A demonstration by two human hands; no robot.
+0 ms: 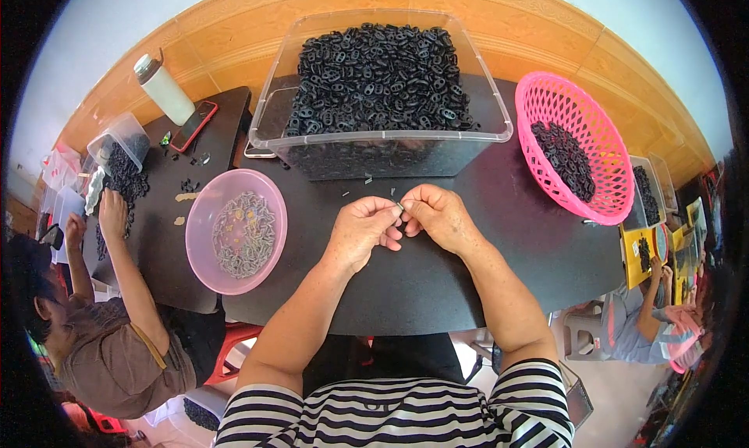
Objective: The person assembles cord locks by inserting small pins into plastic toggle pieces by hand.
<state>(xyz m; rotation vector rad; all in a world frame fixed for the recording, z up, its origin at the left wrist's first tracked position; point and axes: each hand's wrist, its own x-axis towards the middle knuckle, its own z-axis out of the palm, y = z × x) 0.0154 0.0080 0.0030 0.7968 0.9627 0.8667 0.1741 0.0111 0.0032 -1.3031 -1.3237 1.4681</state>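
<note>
The left hand (360, 228) and right hand (441, 219), both in a narrow pinch, hold a small part (400, 205) between them above the worktop (406, 296), before a clear bin (382, 158). A pink bowl (200, 237) stands at left.

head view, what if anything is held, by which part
A small greyish piece, pinched where the left hand and right hand meet; which part is gripped cannot be told.

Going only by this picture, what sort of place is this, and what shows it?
Probably a small hand-assembly workshop: a clear bin heaped with small black parts, a pink basket holding more dark pieces, and a co-worker at left beside another dark heap.
</note>
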